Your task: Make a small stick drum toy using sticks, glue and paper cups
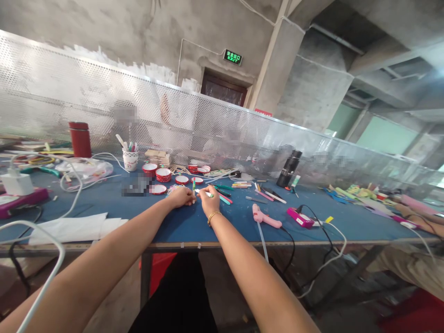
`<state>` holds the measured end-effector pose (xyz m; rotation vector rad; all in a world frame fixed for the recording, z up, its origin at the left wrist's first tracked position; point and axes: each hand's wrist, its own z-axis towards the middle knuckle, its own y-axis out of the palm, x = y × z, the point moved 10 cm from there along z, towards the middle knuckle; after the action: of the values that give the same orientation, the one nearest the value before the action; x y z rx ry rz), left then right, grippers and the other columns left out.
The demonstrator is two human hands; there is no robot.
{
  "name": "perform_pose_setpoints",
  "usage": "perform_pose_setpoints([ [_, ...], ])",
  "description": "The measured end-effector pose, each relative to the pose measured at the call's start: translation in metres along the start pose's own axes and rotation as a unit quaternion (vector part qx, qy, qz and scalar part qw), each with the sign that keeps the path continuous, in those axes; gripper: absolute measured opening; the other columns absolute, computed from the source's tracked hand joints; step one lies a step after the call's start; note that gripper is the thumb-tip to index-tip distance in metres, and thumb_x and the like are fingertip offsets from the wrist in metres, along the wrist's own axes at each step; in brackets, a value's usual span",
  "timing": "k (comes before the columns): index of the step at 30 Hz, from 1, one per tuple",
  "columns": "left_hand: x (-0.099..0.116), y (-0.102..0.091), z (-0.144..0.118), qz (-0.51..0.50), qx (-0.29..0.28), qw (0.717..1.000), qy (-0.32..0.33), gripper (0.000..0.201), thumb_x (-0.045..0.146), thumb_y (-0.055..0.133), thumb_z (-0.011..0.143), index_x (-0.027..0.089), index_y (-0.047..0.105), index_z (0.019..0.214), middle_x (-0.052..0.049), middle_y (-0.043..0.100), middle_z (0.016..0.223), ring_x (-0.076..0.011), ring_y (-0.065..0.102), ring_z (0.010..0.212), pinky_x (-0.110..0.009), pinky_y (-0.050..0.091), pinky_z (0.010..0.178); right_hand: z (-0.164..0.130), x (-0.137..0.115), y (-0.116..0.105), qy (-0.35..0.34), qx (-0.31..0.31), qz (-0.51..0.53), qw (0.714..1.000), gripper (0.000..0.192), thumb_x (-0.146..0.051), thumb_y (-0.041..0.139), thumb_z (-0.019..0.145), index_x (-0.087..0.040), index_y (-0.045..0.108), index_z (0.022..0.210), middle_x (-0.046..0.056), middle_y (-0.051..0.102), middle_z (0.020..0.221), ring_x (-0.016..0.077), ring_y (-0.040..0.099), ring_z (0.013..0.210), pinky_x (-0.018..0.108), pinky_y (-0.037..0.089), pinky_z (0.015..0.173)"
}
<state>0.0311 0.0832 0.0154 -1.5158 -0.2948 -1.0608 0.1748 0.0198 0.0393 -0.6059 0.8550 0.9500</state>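
My left hand [181, 196] rests over the blue table with its fingers pinched on a small upright stick [194, 184] marked green and yellowish. My right hand [211, 201], with a gold bracelet on the wrist, grips a white marker pen [204, 192] with a green part. The pen's tip points left at the stick; whether it touches is too small to tell. Behind my left hand lies a tangle of colourful thin pieces [176, 188], partly hidden. Several red-rimmed round tins [163, 175] with white insides stand beyond it. Pliers with green handles [224, 187] lie beside my right hand.
A pink glue gun [265, 217] and a magenta power strip [299, 218] with cables lie to the right. A black bottle [289, 169], a red thermos [80, 139] and a pen cup [131, 158] stand along the perforated screen [194, 120]. White paper [72, 229] lies left.
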Motion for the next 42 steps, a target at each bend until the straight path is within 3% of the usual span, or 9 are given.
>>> perform_pose_setpoints([
  [7, -0.003, 0.0, 0.001, 0.013, 0.0, 1.0, 0.005, 0.035, 0.054, 0.071, 0.078, 0.022, 0.067, 0.064, -0.002, 0.069, 0.065, -0.0174, 0.068, 0.067, -0.024, 0.05, 0.062, 0.001, 0.003, 0.006, -0.01, -0.014, 0.006, 1.0, 0.011, -0.033, 0.058, 0.076, -0.026, 0.059, 0.068, -0.003, 0.07, 0.071, 0.0211, 0.063, 0.078, 0.029, 0.048, 0.077],
  [15, -0.004, 0.0, 0.004, 0.001, 0.004, 1.0, 0.001, 0.035, 0.053, 0.074, 0.076, 0.022, 0.067, 0.062, -0.001, 0.069, 0.062, -0.0165, 0.067, 0.064, -0.024, 0.05, 0.06, 0.001, 0.003, -0.004, 0.01, 0.016, -0.01, 1.0, 0.012, -0.029, 0.058, 0.075, -0.026, 0.058, 0.064, -0.002, 0.07, 0.071, 0.0214, 0.064, 0.079, 0.029, 0.046, 0.078],
  [24, -0.002, 0.0, 0.002, 0.002, 0.001, 1.0, 0.006, 0.037, 0.056, 0.073, 0.076, 0.022, 0.068, 0.063, -0.001, 0.07, 0.064, -0.0172, 0.068, 0.067, -0.023, 0.05, 0.061, 0.0, 0.002, 0.006, -0.011, -0.014, -0.003, 1.0, 0.011, -0.031, 0.058, 0.077, -0.026, 0.061, 0.067, -0.003, 0.071, 0.072, 0.0214, 0.065, 0.079, 0.029, 0.048, 0.079],
  [31, -0.004, 0.0, 0.002, 0.001, 0.006, 1.0, -0.009, 0.036, 0.054, 0.074, 0.077, 0.022, 0.067, 0.062, -0.001, 0.069, 0.063, -0.017, 0.068, 0.066, -0.024, 0.051, 0.063, 0.001, 0.004, -0.004, 0.016, 0.021, -0.013, 1.0, 0.013, -0.027, 0.059, 0.075, -0.026, 0.057, 0.063, -0.002, 0.07, 0.07, 0.022, 0.065, 0.078, 0.03, 0.047, 0.08],
  [42, -0.005, 0.0, 0.004, 0.003, -0.001, 1.0, 0.006, 0.035, 0.054, 0.072, 0.078, 0.022, 0.068, 0.064, -0.002, 0.069, 0.064, -0.0168, 0.067, 0.066, -0.024, 0.05, 0.062, 0.001, 0.001, 0.005, -0.006, -0.011, -0.005, 1.0, 0.01, -0.031, 0.058, 0.076, -0.025, 0.06, 0.067, -0.002, 0.07, 0.073, 0.0213, 0.064, 0.08, 0.03, 0.048, 0.081],
])
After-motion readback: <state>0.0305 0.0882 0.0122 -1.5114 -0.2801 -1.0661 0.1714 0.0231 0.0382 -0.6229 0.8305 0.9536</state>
